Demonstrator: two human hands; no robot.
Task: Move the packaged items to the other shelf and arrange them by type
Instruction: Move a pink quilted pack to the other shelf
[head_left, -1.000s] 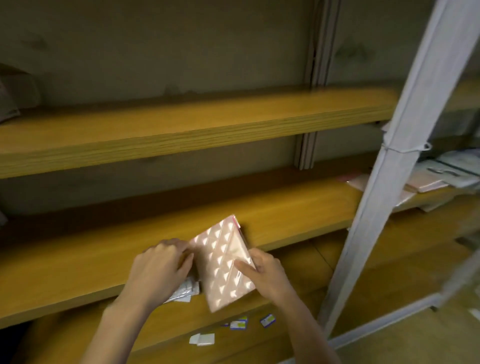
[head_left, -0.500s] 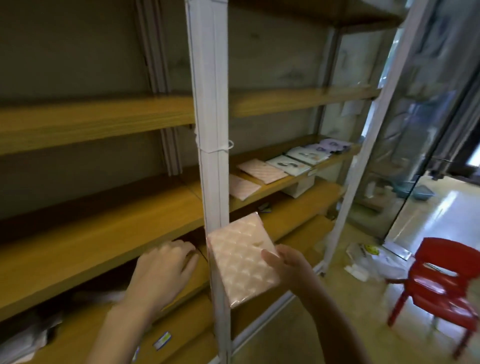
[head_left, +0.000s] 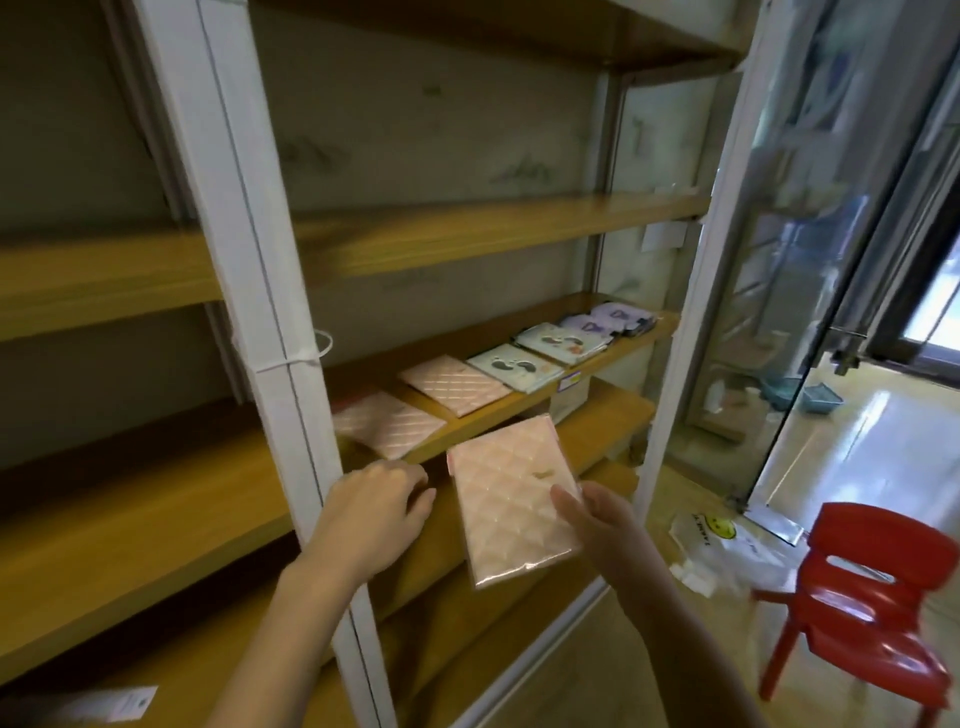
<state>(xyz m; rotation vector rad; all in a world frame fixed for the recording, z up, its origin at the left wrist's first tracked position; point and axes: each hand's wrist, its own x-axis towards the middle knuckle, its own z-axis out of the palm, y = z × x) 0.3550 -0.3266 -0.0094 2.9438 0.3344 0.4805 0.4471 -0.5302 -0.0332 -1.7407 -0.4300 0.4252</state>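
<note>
Quilted glossy pink packet (head_left: 511, 501) gripped by right hand (head_left: 602, 530) fingers (head_left: 567, 503); left hand (head_left: 371, 512) fingers (head_left: 418, 500) relaxed.

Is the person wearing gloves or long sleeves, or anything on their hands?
No gloves. The left hand and the right hand are both bare, and I can see no rings, watch or bracelet on either. Both forearms are bare too, all the way to the bottom edge of the picture, so no sleeves show. The picture is too blurry to tell anything about the nails.

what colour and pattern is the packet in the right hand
The packet is pale pink, quilted diamonds; head view.
</note>
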